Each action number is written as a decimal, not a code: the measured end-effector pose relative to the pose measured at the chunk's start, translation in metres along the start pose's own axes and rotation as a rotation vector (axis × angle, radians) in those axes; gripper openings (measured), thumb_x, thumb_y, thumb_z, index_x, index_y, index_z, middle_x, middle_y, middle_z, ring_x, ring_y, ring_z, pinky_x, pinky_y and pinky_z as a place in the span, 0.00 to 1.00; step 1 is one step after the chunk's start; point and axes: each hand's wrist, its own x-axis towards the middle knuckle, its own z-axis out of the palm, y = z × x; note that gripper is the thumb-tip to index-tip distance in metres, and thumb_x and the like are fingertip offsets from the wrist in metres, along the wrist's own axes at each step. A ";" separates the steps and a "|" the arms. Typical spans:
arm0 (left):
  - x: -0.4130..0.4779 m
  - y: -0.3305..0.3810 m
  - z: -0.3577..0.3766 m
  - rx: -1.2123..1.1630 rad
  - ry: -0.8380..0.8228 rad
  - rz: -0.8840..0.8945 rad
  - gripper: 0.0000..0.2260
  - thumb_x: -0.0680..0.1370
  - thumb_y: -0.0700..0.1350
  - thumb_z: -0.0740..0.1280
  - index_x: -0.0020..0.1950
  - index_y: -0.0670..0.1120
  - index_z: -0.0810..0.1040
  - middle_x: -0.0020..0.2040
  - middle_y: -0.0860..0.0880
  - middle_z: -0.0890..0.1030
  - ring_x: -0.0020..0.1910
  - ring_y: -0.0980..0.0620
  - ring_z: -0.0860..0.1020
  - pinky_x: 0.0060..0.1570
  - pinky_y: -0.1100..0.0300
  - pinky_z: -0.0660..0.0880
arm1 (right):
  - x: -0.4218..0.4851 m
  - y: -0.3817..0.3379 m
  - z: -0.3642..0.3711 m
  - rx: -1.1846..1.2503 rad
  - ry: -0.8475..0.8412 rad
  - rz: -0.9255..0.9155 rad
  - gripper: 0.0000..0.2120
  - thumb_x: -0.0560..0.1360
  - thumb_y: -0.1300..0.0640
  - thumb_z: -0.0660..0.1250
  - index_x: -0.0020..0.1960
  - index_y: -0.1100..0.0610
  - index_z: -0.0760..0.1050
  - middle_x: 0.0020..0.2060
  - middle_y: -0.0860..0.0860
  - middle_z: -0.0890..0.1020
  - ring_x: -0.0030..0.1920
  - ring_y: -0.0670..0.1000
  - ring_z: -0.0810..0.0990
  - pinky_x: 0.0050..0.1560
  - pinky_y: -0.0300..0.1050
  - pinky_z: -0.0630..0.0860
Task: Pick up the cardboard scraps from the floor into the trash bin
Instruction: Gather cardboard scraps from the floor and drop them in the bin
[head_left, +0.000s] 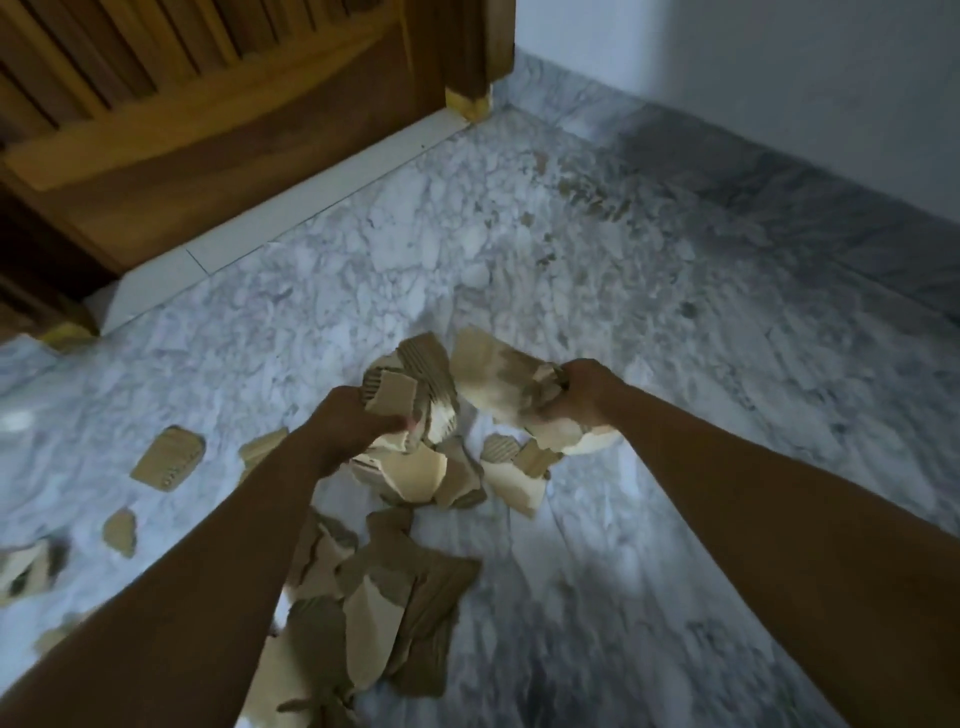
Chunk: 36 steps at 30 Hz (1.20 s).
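Note:
Torn brown cardboard scraps lie scattered on the marble floor (649, 322). My left hand (345, 421) grips a bunch of scraps (410, 384) held above the floor. My right hand (584, 389) grips another bunch of scraps (498, 379) beside it. Under both hands sits a small heap of scraps (441, 478). A bigger heap (384, 608) lies nearer to me between my forearms. Loose pieces lie to the left, one ribbed piece (169, 457) and a small one (119, 532). No trash bin is in view.
A wooden slatted door (208, 104) with a white threshold strip (291, 218) closes the far left. A white wall (779, 78) with a grey skirting runs along the far right. More scraps sit at the left edge (28, 571).

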 end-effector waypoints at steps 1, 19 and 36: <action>0.000 -0.004 -0.001 -0.013 -0.036 -0.018 0.13 0.71 0.40 0.77 0.54 0.38 0.83 0.50 0.38 0.84 0.51 0.39 0.82 0.51 0.47 0.78 | 0.011 -0.007 0.004 -0.086 0.021 0.020 0.29 0.71 0.44 0.77 0.66 0.58 0.75 0.63 0.58 0.76 0.62 0.60 0.76 0.65 0.53 0.74; 0.009 -0.050 0.024 -0.013 -0.151 0.013 0.15 0.68 0.44 0.80 0.51 0.42 0.85 0.46 0.44 0.86 0.47 0.47 0.84 0.50 0.51 0.80 | 0.063 0.002 0.064 -0.073 0.196 0.084 0.40 0.62 0.38 0.79 0.65 0.55 0.67 0.50 0.54 0.79 0.50 0.57 0.80 0.43 0.45 0.72; -0.006 0.021 0.133 0.640 -0.454 0.091 0.23 0.69 0.51 0.78 0.62 0.46 0.80 0.65 0.49 0.76 0.64 0.48 0.74 0.65 0.49 0.71 | -0.077 0.146 -0.005 0.208 -0.082 0.242 0.19 0.61 0.48 0.85 0.44 0.55 0.80 0.35 0.48 0.84 0.34 0.46 0.82 0.25 0.35 0.74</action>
